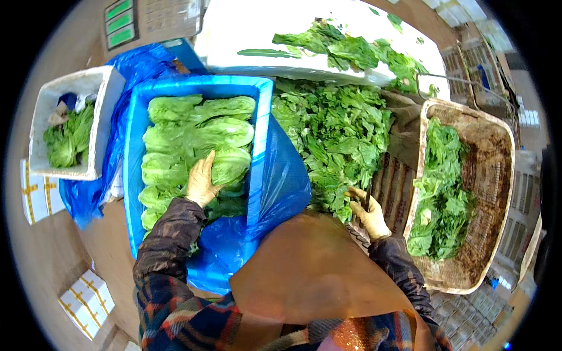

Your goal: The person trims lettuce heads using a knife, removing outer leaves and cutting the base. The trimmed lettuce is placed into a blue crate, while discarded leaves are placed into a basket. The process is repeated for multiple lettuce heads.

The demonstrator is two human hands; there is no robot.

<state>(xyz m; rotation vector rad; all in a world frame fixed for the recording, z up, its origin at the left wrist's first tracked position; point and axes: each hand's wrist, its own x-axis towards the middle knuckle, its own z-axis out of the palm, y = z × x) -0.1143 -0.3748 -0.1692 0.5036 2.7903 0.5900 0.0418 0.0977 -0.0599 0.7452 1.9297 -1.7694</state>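
My left hand (203, 182), in a pale yellow glove, grips a head of romaine lettuce (231, 166) at the right side of a crate. Blue plastic film lines this crate (264, 114), and rows of lettuce heads (169, 137) lie inside. My right hand (371, 215), gloved alike, is low on the right beside a heap of loose lettuce leaves (340, 127). A thin dark tool, seemingly a knife (368, 193), stands up from its fingers; its handle is hidden in the glove.
A dirty cream plastic basket (487, 175) with leaves stands at the right. A white foam box (99, 131) with leaves and scraps is at the left. Leaf scraps lie on a white surface (246, 26) at the back. Blue film (281, 171) hangs over the crate's right side.
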